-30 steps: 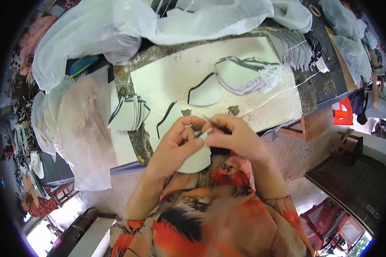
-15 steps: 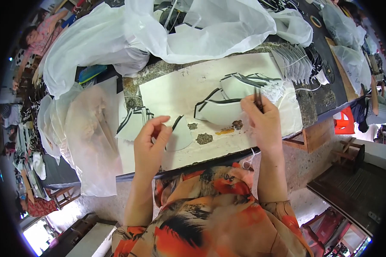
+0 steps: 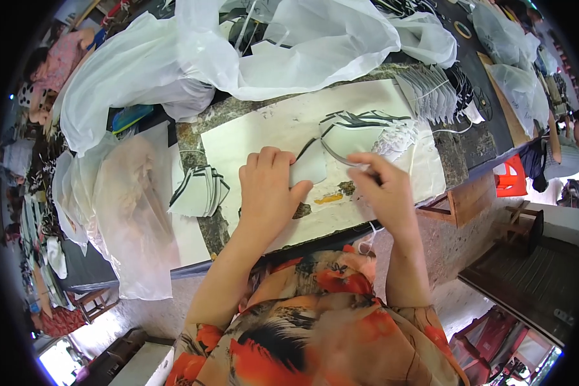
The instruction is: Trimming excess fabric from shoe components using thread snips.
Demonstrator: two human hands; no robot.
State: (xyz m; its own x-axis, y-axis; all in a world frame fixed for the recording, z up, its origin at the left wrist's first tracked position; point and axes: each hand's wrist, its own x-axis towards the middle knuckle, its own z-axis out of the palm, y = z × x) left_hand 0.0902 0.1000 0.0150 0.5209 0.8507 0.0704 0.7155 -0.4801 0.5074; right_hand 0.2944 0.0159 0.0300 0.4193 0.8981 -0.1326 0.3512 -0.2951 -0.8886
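My left hand [image 3: 270, 190] lies with fingers extended over a thin pale grey panel [image 3: 312, 168] with a black strip along its upper edge; part of the panel is hidden beneath it. Between thumb and fingers, my right hand [image 3: 383, 193] pinches the end of a thin dark grey strip [image 3: 338, 156], which curves up towards the panel's top right corner. Just beyond is a fanned pile of similar pale panels [image 3: 354, 136] with black edges and a frayed white side. Another small stack [image 3: 201, 192] of black-edged panels sits left of my left hand.
A stained white board [image 3: 251, 135] covers the work area. Translucent plastic bags [image 3: 315, 58] bulge along its far side, and another bag [image 3: 135, 206] lies to the left. At the back right is a tied row of grey pieces [image 3: 424, 93]. A red stool [image 3: 511, 177] stands beyond the table.
My left hand has moved right and flattened onto a panel. My right hand has come lower and now pinches a strip; the dark slim tool seen in it before is out of sight.
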